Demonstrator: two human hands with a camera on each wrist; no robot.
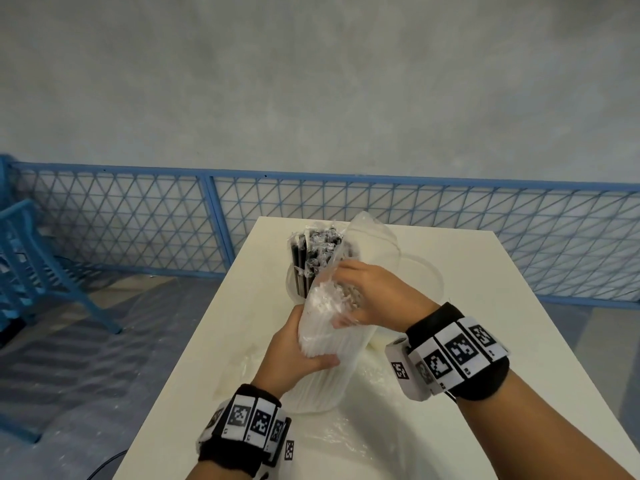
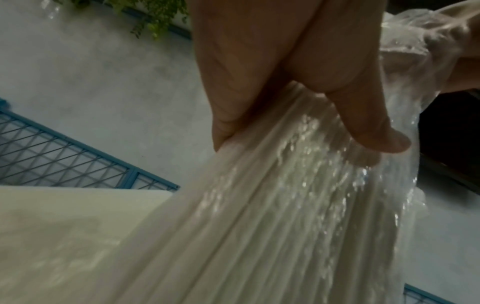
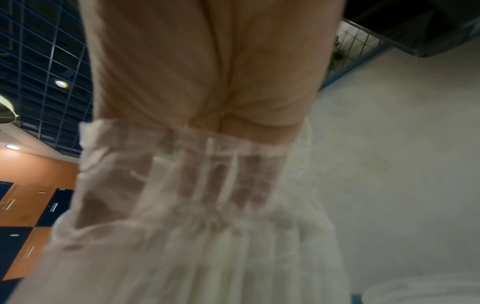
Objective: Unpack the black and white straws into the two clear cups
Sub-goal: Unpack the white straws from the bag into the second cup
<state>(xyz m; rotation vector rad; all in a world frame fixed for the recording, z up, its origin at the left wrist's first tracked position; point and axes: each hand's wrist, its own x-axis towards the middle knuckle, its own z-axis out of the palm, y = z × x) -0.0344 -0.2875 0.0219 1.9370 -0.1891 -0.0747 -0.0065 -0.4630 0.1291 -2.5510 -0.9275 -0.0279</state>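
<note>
The person held a bundle of white straws (image 1: 322, 344) above the white table (image 1: 450, 427), still inside its clear plastic bag (image 1: 372, 237). The left hand (image 1: 298, 355) gripped the bundle round its middle, the thumb pressed across the near side and the fingers (image 2: 226, 125) wrapped behind it; the left wrist view showed the ribbed straws running down from that grip under glinting plastic. The right hand (image 1: 374, 292) had reached into the open mouth of the bag at the top of the bundle, and the right wrist view showed its fingers (image 3: 215, 176) through the film, curled down over the straw ends; that view was blurred, so how many straws they pinched could not be told.

Just behind the hands stood a clear cup (image 1: 292, 285) with the black straws (image 1: 304, 258) upright in it, each in a thin wrapper. To its right, partly hidden by the raised bag, the rim of a second clear cup (image 1: 434, 275) showed, and it seemed to hold nothing. Loose clear plastic (image 1: 346, 441) lay crumpled on the table below the bundle. Both wrists wore black bands with black-and-white square markers (image 1: 453, 355). Beyond the table ran a blue mesh fence (image 1: 138, 216) against a grey wall.
</note>
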